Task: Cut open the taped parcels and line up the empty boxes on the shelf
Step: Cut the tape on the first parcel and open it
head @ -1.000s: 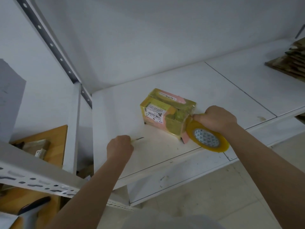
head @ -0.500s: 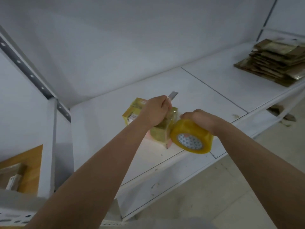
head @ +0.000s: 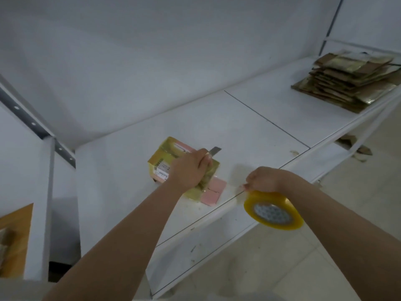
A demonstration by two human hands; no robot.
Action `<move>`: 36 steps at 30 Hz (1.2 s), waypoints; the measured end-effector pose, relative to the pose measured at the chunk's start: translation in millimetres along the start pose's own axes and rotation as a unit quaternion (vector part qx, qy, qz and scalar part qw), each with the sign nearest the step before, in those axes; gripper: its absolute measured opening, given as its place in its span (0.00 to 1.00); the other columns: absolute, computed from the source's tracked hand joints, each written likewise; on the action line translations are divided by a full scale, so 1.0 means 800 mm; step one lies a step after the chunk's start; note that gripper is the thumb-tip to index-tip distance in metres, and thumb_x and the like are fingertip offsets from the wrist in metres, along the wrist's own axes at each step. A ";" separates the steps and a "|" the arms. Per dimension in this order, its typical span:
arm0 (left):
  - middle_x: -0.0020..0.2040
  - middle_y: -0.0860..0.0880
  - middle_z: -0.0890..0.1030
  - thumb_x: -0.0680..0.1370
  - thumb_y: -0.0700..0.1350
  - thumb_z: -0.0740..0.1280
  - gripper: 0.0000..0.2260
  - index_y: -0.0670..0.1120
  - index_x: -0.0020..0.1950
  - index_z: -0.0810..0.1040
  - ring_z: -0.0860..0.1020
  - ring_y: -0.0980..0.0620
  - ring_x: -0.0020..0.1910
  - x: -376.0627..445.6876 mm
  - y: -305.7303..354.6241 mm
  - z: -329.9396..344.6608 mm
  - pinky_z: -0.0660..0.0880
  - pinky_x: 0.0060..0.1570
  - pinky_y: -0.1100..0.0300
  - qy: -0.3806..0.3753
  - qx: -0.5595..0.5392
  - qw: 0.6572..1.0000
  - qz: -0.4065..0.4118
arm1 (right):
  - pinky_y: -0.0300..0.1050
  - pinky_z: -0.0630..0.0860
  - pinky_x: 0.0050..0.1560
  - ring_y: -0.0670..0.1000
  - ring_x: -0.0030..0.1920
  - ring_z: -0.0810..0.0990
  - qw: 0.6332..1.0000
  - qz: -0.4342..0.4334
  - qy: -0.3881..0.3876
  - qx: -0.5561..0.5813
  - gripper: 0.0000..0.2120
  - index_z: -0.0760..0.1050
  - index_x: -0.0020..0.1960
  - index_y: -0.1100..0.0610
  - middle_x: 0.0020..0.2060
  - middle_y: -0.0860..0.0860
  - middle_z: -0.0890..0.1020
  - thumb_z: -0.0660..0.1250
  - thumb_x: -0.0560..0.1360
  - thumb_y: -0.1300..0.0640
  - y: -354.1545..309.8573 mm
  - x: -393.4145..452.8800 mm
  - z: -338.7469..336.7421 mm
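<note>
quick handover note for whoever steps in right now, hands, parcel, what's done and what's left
Left hand: grips a utility knife, blade out, pressing on the taped parcel.
Right hand: holds the yellow tape roll off the shelf front edge.
Parcel: on the shelf, pink end flaps open.
Flattened cardboard stack: far right.
Left: finish cutting, line up the empty box.

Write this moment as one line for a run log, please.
left hand: grips blade, on taped parcel | right hand: holds tape roll off shelf edge | flattened boxes: stacked far right
</note>
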State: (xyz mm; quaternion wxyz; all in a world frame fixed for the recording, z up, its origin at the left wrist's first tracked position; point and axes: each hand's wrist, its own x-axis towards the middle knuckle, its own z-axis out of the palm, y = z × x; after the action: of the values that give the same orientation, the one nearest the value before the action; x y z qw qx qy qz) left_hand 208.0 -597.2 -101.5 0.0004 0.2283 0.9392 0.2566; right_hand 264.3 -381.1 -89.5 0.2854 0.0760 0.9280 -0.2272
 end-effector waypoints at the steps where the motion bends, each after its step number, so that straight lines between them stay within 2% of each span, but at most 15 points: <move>1: 0.41 0.49 0.81 0.84 0.51 0.53 0.14 0.47 0.49 0.75 0.79 0.46 0.41 -0.002 0.002 0.000 0.76 0.44 0.50 -0.010 0.010 1.000 0.005 | 0.46 0.72 0.59 0.54 0.56 0.77 0.999 0.003 -0.008 0.035 0.18 0.78 0.58 0.56 0.57 0.53 0.78 0.64 0.79 0.42 0.006 0.000 0.003; 4: 0.37 0.53 0.79 0.84 0.49 0.55 0.14 0.50 0.43 0.75 0.80 0.49 0.41 -0.001 0.008 -0.017 0.76 0.48 0.49 -0.049 -0.046 0.998 -0.020 | 0.46 0.74 0.58 0.53 0.55 0.78 0.991 -0.006 -0.002 0.136 0.17 0.81 0.61 0.51 0.58 0.52 0.80 0.67 0.77 0.43 0.014 -0.008 0.002; 7: 0.39 0.53 0.80 0.83 0.49 0.56 0.16 0.50 0.38 0.76 0.79 0.50 0.43 0.000 0.022 -0.037 0.75 0.51 0.54 -0.134 -0.018 0.991 -0.024 | 0.47 0.74 0.59 0.53 0.55 0.79 0.990 -0.014 0.008 0.142 0.17 0.81 0.60 0.51 0.57 0.53 0.81 0.67 0.77 0.42 0.014 -0.005 0.003; 9: 0.42 0.48 0.80 0.83 0.50 0.56 0.17 0.46 0.40 0.78 0.78 0.51 0.42 0.002 0.032 -0.039 0.71 0.44 0.59 -0.190 0.025 0.981 -0.024 | 0.47 0.74 0.61 0.53 0.55 0.78 0.989 -0.021 0.018 0.146 0.18 0.80 0.62 0.52 0.58 0.53 0.81 0.67 0.78 0.44 0.013 -0.003 0.005; 11: 0.40 0.47 0.77 0.84 0.50 0.56 0.17 0.44 0.40 0.76 0.74 0.54 0.37 0.004 0.040 -0.038 0.66 0.37 0.61 -0.229 0.056 0.971 -0.031 | 0.46 0.73 0.60 0.53 0.54 0.77 0.989 -0.024 0.023 0.147 0.18 0.79 0.64 0.53 0.59 0.54 0.80 0.67 0.78 0.46 0.012 -0.003 0.006; 16: 0.33 0.49 0.73 0.83 0.49 0.57 0.17 0.46 0.36 0.71 0.73 0.51 0.35 0.004 0.048 -0.029 0.66 0.36 0.59 -0.249 0.089 0.963 -0.045 | 0.51 0.74 0.63 0.57 0.57 0.78 0.986 -0.010 0.041 0.160 0.18 0.80 0.63 0.55 0.59 0.55 0.80 0.69 0.77 0.47 0.013 0.001 0.012; 19: 0.46 0.44 0.79 0.84 0.48 0.56 0.15 0.41 0.48 0.78 0.77 0.44 0.49 0.005 0.059 -0.023 0.68 0.43 0.58 -0.264 0.153 0.951 -0.048 | 0.50 0.74 0.63 0.56 0.57 0.79 0.982 -0.019 0.055 0.178 0.15 0.81 0.60 0.55 0.57 0.55 0.82 0.70 0.77 0.49 0.014 0.001 0.017; 21: 0.54 0.42 0.78 0.84 0.49 0.54 0.17 0.39 0.56 0.78 0.77 0.43 0.54 0.008 0.067 -0.011 0.69 0.47 0.57 -0.270 0.227 0.935 -0.046 | 0.49 0.74 0.61 0.55 0.56 0.79 0.982 -0.024 0.062 0.176 0.14 0.82 0.59 0.54 0.54 0.53 0.82 0.69 0.77 0.49 0.014 0.000 0.020; 23: 0.55 0.43 0.77 0.84 0.49 0.54 0.15 0.42 0.56 0.78 0.76 0.45 0.52 0.011 0.068 0.004 0.70 0.45 0.58 -0.261 0.287 0.921 -0.045 | 0.49 0.74 0.61 0.54 0.56 0.78 0.983 -0.027 0.066 0.171 0.13 0.82 0.58 0.54 0.54 0.52 0.82 0.68 0.78 0.49 0.012 -0.001 0.023; 25: 0.52 0.44 0.77 0.83 0.48 0.55 0.13 0.45 0.50 0.77 0.75 0.47 0.48 0.011 0.068 0.009 0.70 0.43 0.58 -0.252 0.307 0.917 -0.046 | 0.50 0.75 0.62 0.55 0.57 0.79 0.981 -0.025 0.066 0.181 0.14 0.82 0.59 0.54 0.55 0.53 0.82 0.68 0.78 0.49 0.013 0.000 0.024; 27: 0.50 0.45 0.78 0.84 0.48 0.54 0.14 0.45 0.44 0.75 0.75 0.47 0.46 0.012 0.060 -0.002 0.69 0.42 0.59 -0.260 0.243 0.934 -0.041 | 0.49 0.75 0.61 0.56 0.57 0.79 0.979 -0.019 0.062 0.193 0.15 0.81 0.60 0.55 0.56 0.54 0.81 0.68 0.78 0.49 0.014 0.000 0.026; 29: 0.43 0.49 0.76 0.84 0.46 0.55 0.16 0.44 0.40 0.74 0.74 0.50 0.41 0.009 0.051 -0.022 0.67 0.38 0.61 -0.250 0.121 0.959 -0.053 | 0.50 0.76 0.60 0.56 0.56 0.79 0.978 -0.011 0.059 0.199 0.16 0.81 0.60 0.55 0.56 0.55 0.82 0.69 0.77 0.48 0.015 0.002 0.027; 31: 0.42 0.48 0.75 0.84 0.43 0.54 0.15 0.42 0.42 0.75 0.73 0.52 0.40 0.006 0.042 -0.031 0.67 0.38 0.62 -0.196 0.039 0.977 -0.074 | 0.51 0.76 0.60 0.56 0.55 0.80 0.977 -0.005 0.056 0.205 0.16 0.82 0.59 0.55 0.56 0.55 0.82 0.70 0.76 0.48 0.016 0.004 0.029; 33: 0.44 0.42 0.78 0.84 0.41 0.53 0.13 0.42 0.45 0.74 0.75 0.47 0.41 0.005 0.036 -0.020 0.71 0.43 0.55 -0.131 0.006 0.985 -0.110 | 0.50 0.76 0.60 0.56 0.55 0.80 0.976 -0.001 0.054 0.213 0.16 0.82 0.59 0.56 0.56 0.56 0.82 0.71 0.76 0.48 0.016 0.005 0.031; 36: 0.42 0.44 0.75 0.83 0.47 0.57 0.10 0.41 0.52 0.71 0.73 0.46 0.41 0.000 0.037 0.005 0.68 0.40 0.54 -0.071 0.087 0.988 -0.104 | 0.51 0.76 0.60 0.57 0.56 0.79 0.974 0.003 0.045 0.221 0.19 0.79 0.62 0.57 0.57 0.57 0.81 0.71 0.75 0.47 0.016 0.007 0.037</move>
State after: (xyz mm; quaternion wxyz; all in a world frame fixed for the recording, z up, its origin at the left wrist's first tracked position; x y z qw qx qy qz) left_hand 220.9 -572.7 -90.5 0.0738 0.1462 0.9741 0.1561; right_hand 277.8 -383.2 -119.0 0.2207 0.1501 0.8665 -0.4218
